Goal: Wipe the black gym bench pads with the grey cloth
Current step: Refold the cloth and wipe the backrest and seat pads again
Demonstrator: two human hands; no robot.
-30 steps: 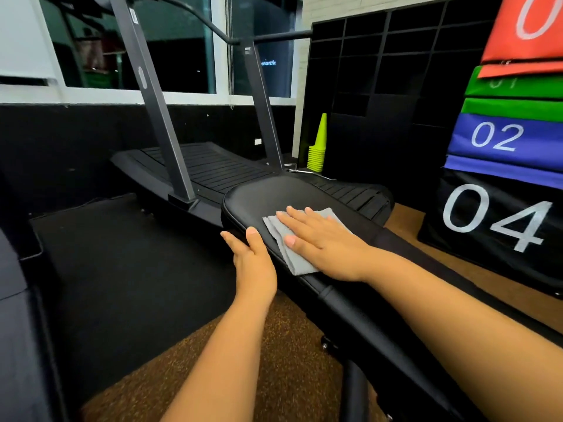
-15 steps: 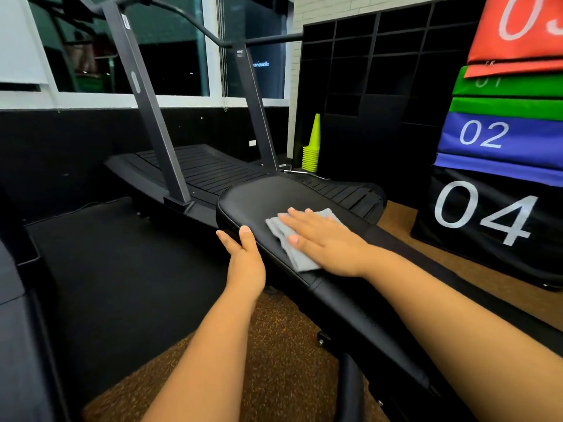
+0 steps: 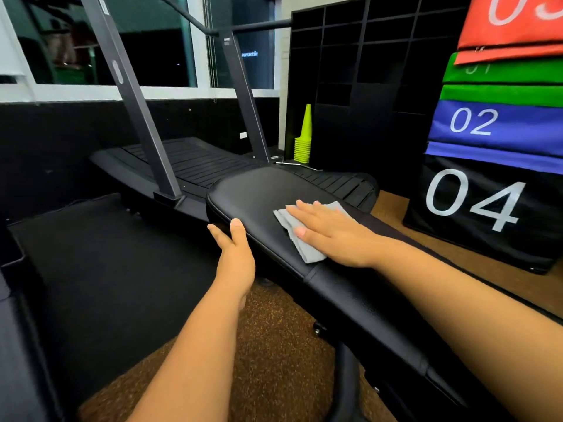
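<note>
A long black padded gym bench (image 3: 253, 196) runs from the lower right toward the centre. On its far pad lies the grey cloth (image 3: 292, 228), mostly covered by my right hand (image 3: 332, 236), which presses it flat with straight fingers. My left hand (image 3: 236, 254) holds the pad's left edge, thumb on top and fingers down the side. A seam between the two pads shows just below the cloth.
A black curved treadmill (image 3: 189, 162) with grey uprights stands beyond the bench. A stack of yellow-green cones (image 3: 304, 141) sits by a black cubby shelf. Numbered soft plyo boxes (image 3: 487, 190) stand at right. Black mat lies at left, brown rubber floor below.
My right hand with the cloth has slid slightly to the right along the pad. The left hand keeps its hold on the pad's edge.
</note>
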